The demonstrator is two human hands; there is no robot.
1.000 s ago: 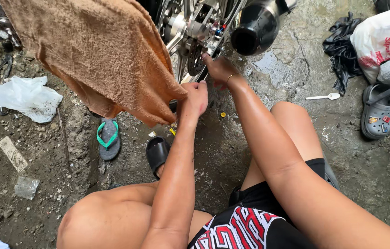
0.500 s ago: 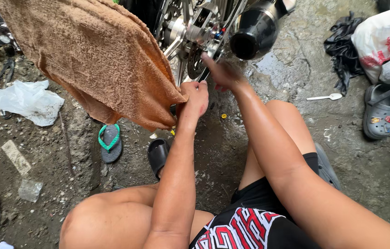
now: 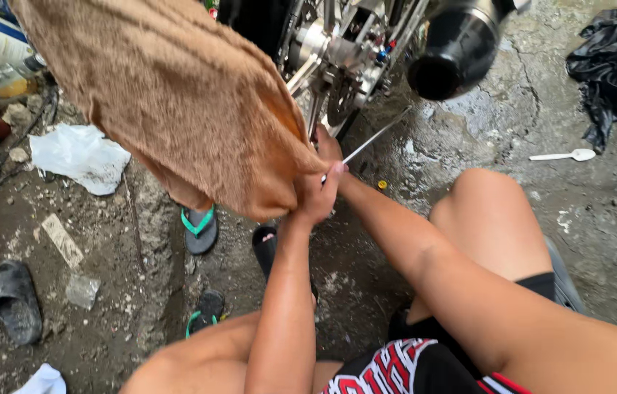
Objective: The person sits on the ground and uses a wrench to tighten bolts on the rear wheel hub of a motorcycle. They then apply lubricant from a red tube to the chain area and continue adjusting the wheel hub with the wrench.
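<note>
My left hand is closed at the lower edge of a brown towel that hangs over the motorcycle. Its thumb and fingers pinch the near end of a thin metal rod, which runs up and right toward the wheel hub. My right hand rests just above the left one, against the hub parts. The towel and my left hand hide its fingers. The black exhaust pipe hangs above my right forearm.
I sit on wet, cracked concrete with my knees apart. Green-strapped flip-flops lie under the towel. A white crumpled bag, a black shoe and pots are at the left. A white plastic spoon and black cloth are at the right.
Both hands sit lower in view and closer together. My right hand has come down from the hub toward the left hand. The thin rod now shows at my left fingers.
</note>
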